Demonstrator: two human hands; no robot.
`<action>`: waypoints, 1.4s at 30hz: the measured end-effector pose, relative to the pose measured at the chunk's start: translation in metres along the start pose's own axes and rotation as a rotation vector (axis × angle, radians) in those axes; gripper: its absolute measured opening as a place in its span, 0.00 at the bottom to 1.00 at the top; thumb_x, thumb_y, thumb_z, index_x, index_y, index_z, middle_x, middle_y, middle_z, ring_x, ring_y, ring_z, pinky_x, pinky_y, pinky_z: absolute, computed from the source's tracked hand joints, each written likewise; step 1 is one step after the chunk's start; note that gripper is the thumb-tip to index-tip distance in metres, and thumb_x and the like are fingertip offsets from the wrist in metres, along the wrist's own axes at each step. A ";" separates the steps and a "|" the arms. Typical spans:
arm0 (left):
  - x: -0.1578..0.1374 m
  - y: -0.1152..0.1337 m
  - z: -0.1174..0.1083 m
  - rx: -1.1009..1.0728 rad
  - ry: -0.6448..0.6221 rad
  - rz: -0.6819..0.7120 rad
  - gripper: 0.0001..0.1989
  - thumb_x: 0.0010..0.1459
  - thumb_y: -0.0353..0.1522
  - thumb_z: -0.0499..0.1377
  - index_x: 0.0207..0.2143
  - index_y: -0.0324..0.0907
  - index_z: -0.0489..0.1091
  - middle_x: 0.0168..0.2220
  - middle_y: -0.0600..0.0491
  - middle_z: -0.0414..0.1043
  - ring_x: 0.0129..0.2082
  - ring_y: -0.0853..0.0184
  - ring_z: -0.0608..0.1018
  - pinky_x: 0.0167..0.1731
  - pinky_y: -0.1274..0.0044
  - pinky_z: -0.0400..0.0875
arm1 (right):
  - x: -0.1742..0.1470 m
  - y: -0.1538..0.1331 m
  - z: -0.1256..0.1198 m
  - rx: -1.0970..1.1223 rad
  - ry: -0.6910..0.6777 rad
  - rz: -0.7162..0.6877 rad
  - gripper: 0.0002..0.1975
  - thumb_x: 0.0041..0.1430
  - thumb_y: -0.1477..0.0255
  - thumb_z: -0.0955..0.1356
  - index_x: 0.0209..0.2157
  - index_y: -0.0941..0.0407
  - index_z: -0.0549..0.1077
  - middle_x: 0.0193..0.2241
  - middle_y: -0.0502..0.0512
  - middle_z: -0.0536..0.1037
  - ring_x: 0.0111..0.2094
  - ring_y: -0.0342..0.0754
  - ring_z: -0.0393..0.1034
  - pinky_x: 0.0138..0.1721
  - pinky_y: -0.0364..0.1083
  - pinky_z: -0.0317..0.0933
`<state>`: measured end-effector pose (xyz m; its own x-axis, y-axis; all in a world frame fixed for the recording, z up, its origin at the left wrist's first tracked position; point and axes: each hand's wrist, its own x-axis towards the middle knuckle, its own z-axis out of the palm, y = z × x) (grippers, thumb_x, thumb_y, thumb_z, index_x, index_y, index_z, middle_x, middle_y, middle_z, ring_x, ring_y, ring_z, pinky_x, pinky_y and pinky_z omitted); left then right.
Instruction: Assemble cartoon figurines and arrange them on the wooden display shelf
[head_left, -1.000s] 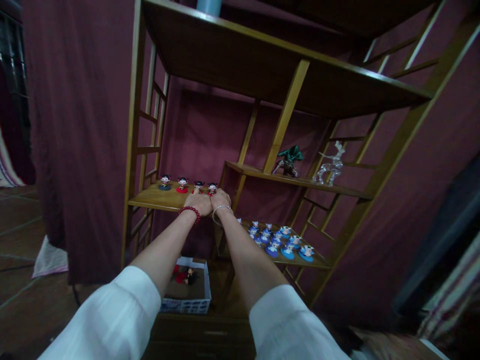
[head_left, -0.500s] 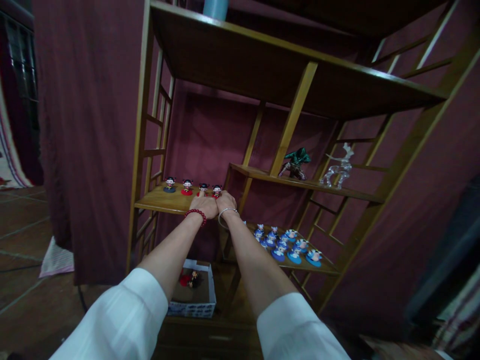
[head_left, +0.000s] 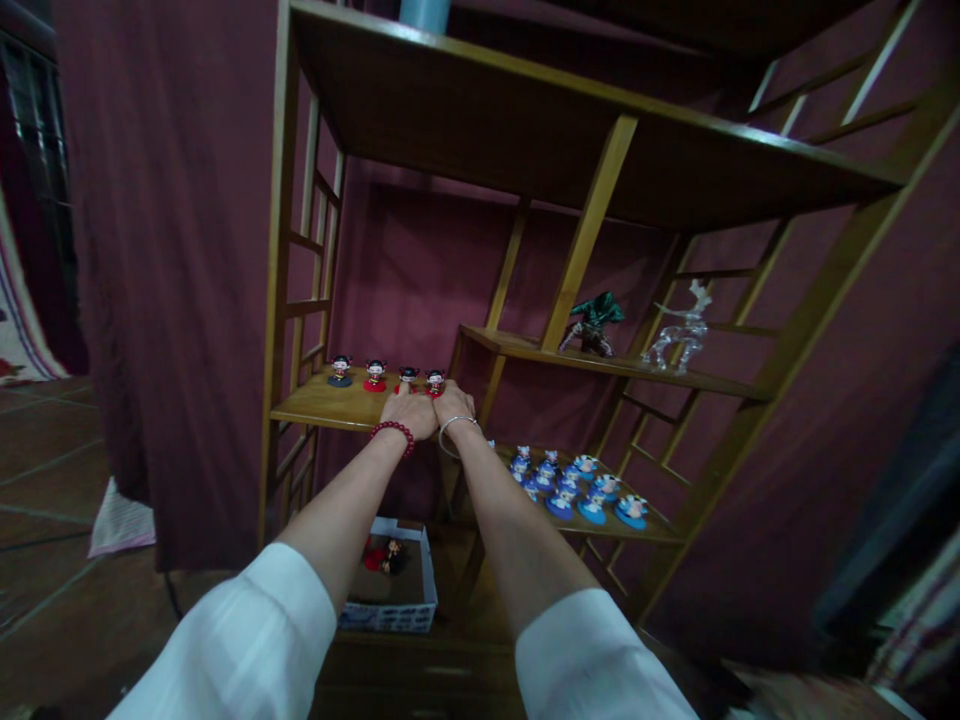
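On the left wooden shelf point(head_left: 330, 403) several small black-haired figurines stand in a row. The first figurine point(head_left: 340, 371) has a dark base, and the second figurine point(head_left: 375, 374) a red one. My left hand point(head_left: 411, 413), with a red bead bracelet at the wrist, is closed at the third figurine point(head_left: 407, 375), one finger against its front. Pressed close beside it, my right hand point(head_left: 454, 404), wearing a silver bangle, has its fingers at the fourth figurine point(head_left: 435, 380). Both hands partly hide the bases of these two figurines, which stand upright.
An open box point(head_left: 431, 580) with red-and-black figurines sits below. Several blue-and-white figurines point(head_left: 561, 498) crowd the lower right shelf. Above them stand a green-cloaked figure point(head_left: 598, 322) and a clear deer ornament point(head_left: 681, 330). An upright post point(head_left: 281, 270) bounds the shelf at left.
The view has shifted slightly. Both hands stay at the third and fourth figurines, and the row looks almost unchanged.
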<state>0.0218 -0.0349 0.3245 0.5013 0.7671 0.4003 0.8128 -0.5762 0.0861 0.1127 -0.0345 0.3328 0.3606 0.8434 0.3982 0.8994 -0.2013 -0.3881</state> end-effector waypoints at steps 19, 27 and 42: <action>-0.015 0.000 0.003 -0.032 0.208 -0.118 0.14 0.52 0.32 0.45 0.31 0.40 0.69 0.31 0.47 0.71 0.38 0.61 0.68 0.32 0.74 0.64 | -0.004 0.001 0.006 0.048 0.186 -0.015 0.16 0.48 0.75 0.61 0.41 0.62 0.66 0.39 0.63 0.70 0.40 0.52 0.65 0.41 0.44 0.56; -0.025 -0.026 -0.005 -0.012 0.186 -0.170 0.15 0.51 0.30 0.46 0.34 0.39 0.71 0.32 0.46 0.72 0.39 0.61 0.68 0.35 0.74 0.64 | -0.005 0.007 0.010 0.109 0.193 -0.248 0.15 0.47 0.82 0.59 0.35 0.55 0.70 0.36 0.54 0.72 0.38 0.45 0.66 0.40 0.40 0.56; -0.013 -0.039 0.000 -0.009 0.116 -0.121 0.14 0.51 0.31 0.45 0.36 0.43 0.68 0.35 0.48 0.70 0.43 0.62 0.66 0.37 0.73 0.64 | -0.001 0.001 0.004 0.035 -0.117 -0.299 0.13 0.47 0.75 0.60 0.32 0.49 0.72 0.35 0.48 0.75 0.39 0.46 0.68 0.39 0.42 0.58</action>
<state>-0.0162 -0.0222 0.3162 0.3616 0.7936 0.4893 0.8622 -0.4843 0.1484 0.1125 -0.0332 0.3286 0.0489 0.9146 0.4013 0.9513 0.0798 -0.2977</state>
